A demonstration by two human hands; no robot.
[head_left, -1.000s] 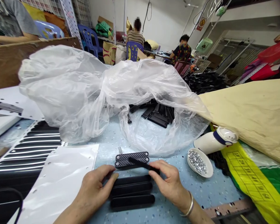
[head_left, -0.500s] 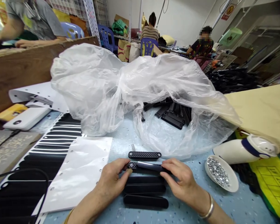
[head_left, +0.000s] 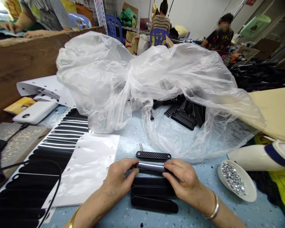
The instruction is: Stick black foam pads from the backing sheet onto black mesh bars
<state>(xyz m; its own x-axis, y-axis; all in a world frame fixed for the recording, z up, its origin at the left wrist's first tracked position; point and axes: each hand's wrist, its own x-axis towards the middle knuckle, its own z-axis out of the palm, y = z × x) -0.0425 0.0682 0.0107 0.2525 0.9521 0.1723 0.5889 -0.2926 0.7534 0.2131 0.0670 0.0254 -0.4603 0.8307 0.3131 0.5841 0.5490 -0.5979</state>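
My left hand [head_left: 120,176] pinches the left end of a long black plastic piece with rounded ends, thumb below and fingers above. On its top lies a glossy black strip [head_left: 151,166]. At the right end my right hand [head_left: 183,176] grips the same piece between thumb and fingers, which hide that tip. Just beyond it rests a black lattice-faced piece [head_left: 153,155] with a small silver dot at each end. Several smooth black pieces [head_left: 154,204] lie in a stack of rows nearer to me, under and between my hands.
A white bowl of small shiny metal parts [head_left: 236,180] stands right, beside a white bottle [head_left: 254,156]. Clear plastic bag [head_left: 104,76] spreads across the back, with black pieces [head_left: 184,119] at its mouth. White sheets [head_left: 90,171] and black strips on backing [head_left: 21,199] lie left. Co-workers sit beyond.
The glossy strip now covers the left end of the piece, where lattice and a silver dot showed before. Both hands keep their hold. The whole view has shifted slightly.
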